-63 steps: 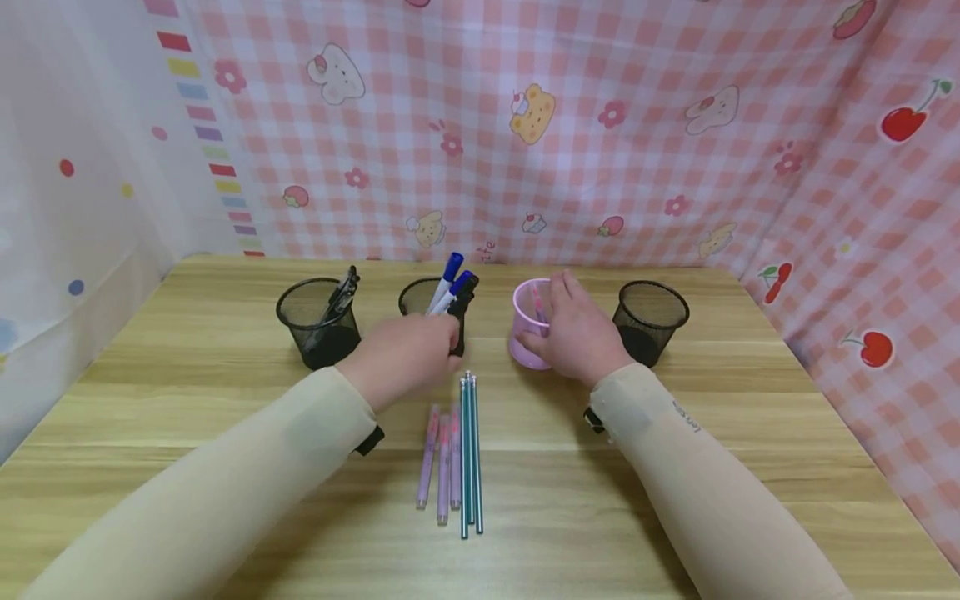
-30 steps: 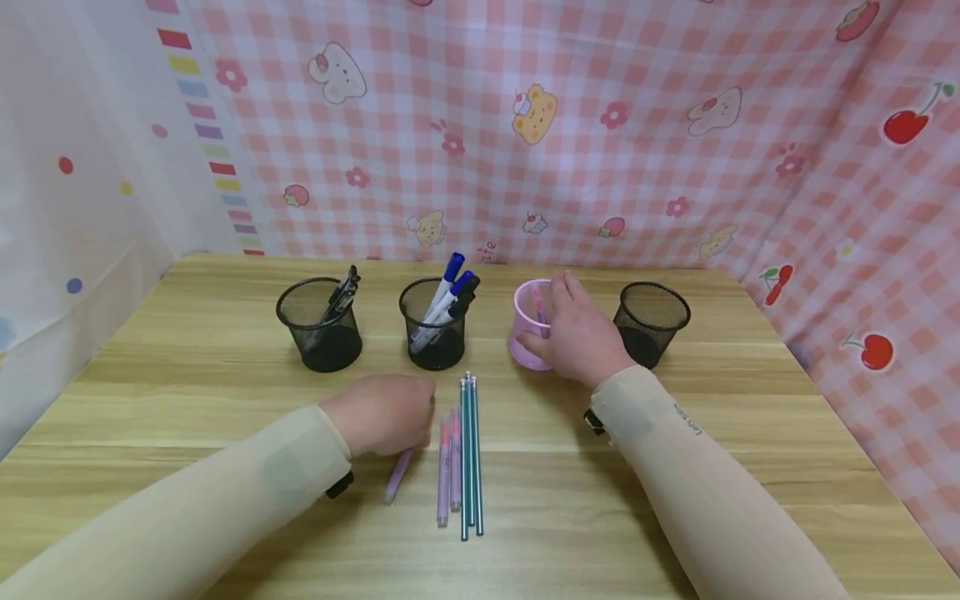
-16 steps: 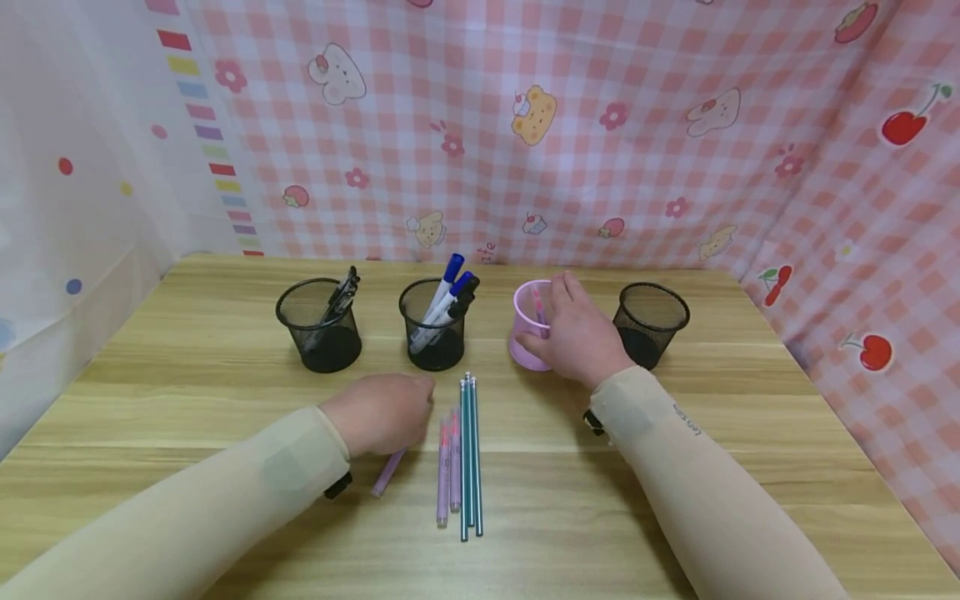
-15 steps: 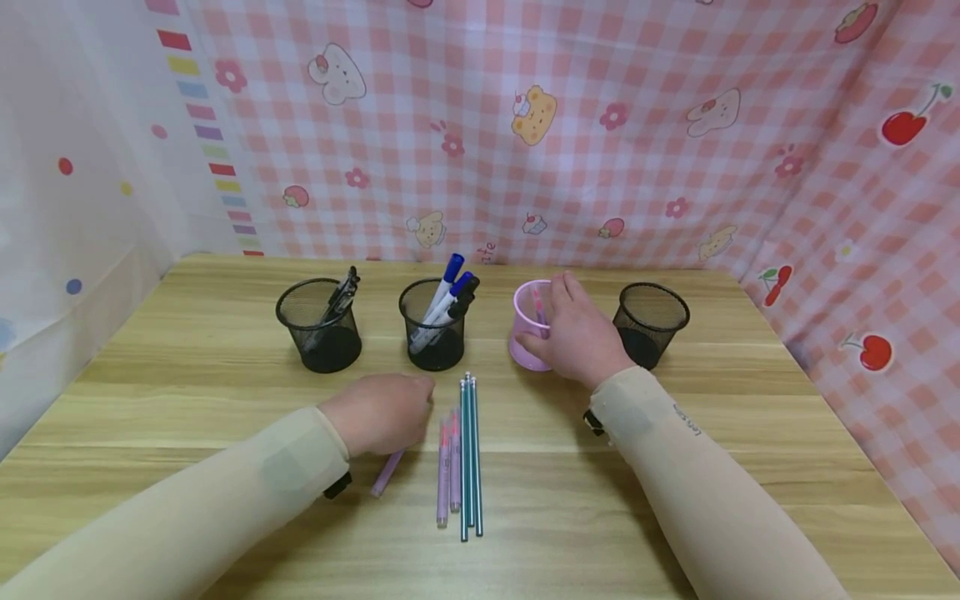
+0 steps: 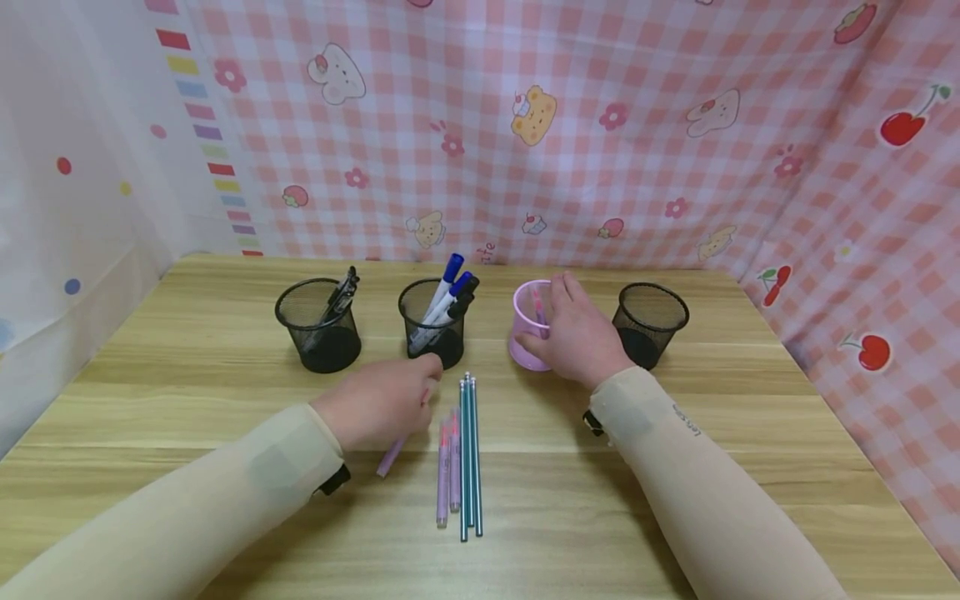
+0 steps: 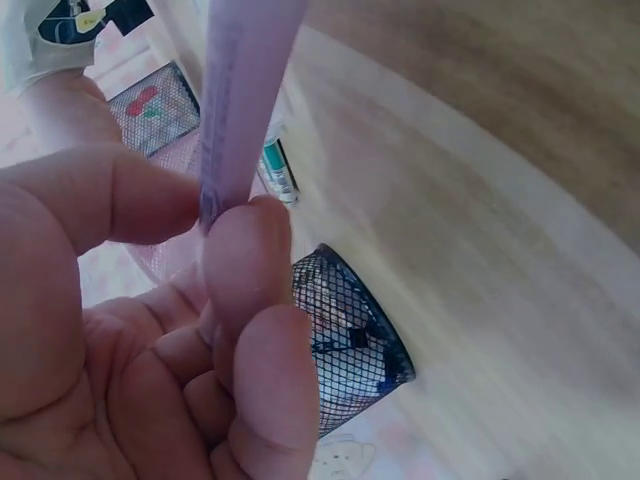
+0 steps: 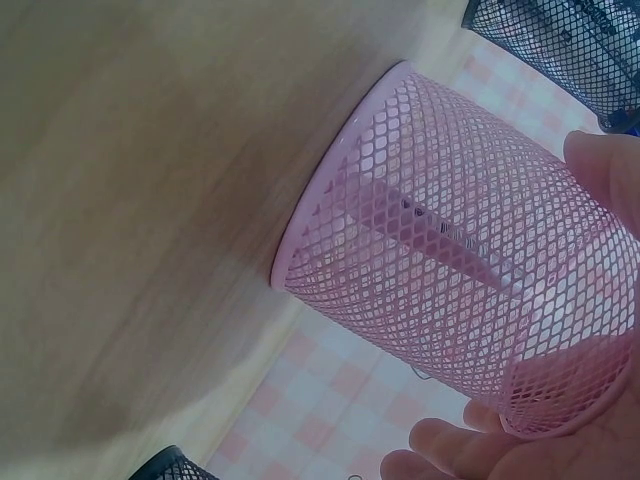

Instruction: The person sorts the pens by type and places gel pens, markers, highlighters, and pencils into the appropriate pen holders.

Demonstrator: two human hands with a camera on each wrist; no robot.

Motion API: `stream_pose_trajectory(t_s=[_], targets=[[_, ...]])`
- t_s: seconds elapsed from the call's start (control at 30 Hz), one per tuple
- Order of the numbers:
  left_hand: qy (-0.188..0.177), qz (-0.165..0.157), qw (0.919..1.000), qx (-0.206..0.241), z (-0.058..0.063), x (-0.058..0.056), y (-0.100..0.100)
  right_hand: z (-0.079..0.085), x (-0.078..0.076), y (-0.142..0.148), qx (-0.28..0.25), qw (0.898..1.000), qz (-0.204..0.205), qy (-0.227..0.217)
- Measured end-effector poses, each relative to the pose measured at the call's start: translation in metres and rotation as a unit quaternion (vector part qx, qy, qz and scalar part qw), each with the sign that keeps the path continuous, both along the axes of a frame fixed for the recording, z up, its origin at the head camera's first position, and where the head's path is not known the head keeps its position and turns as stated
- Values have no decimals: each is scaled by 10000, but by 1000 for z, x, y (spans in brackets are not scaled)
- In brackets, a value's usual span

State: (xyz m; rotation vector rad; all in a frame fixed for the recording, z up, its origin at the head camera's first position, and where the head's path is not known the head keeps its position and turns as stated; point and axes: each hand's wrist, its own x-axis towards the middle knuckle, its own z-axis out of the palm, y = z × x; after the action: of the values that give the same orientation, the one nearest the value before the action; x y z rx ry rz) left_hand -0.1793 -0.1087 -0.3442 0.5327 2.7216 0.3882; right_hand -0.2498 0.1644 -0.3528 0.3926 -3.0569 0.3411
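Note:
My left hand (image 5: 378, 404) pinches a lilac pen (image 5: 392, 458) between thumb and fingers, its lower end slanting toward me. In the left wrist view the pen (image 6: 245, 90) stands close before the camera, thumb on one side and fingertips on the other. At the back, my right hand (image 5: 585, 337) holds the pink mesh pen cup (image 5: 525, 337) by its rim and side, the thumb toward the near left. One lilac pen with a pink part (image 5: 537, 302) leans inside that cup; the right wrist view shows it through the pink mesh (image 7: 440, 240).
Two lilac pens (image 5: 443, 483) and several green pencils (image 5: 470, 458) lie mid-table. Black mesh cups stand in the back row: one with black pens (image 5: 327, 346), one with blue- and black-capped markers (image 5: 442, 346), another (image 5: 649, 329) right of the pink cup. A checked curtain (image 5: 480, 167) hangs behind.
My left hand has come from near the marker cup down to the lilac pens, picked one from the group, and now moves slightly away from me with it. The right hand stays on the cup.

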Motion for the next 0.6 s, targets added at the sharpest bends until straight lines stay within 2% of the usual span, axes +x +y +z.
stream_pose_trajectory(t_s=[0.2, 0.33, 0.6], targets=[[121, 245, 9980, 574, 7, 0, 1, 0, 0, 0, 0, 10000, -31, -12], [401, 349, 9947, 875, 10, -2, 3, -1, 0, 0, -18, 10000, -48, -35], [874, 404, 9815, 1653, 15, -5, 7, 0, 0, 0, 16, 10000, -18, -52]])
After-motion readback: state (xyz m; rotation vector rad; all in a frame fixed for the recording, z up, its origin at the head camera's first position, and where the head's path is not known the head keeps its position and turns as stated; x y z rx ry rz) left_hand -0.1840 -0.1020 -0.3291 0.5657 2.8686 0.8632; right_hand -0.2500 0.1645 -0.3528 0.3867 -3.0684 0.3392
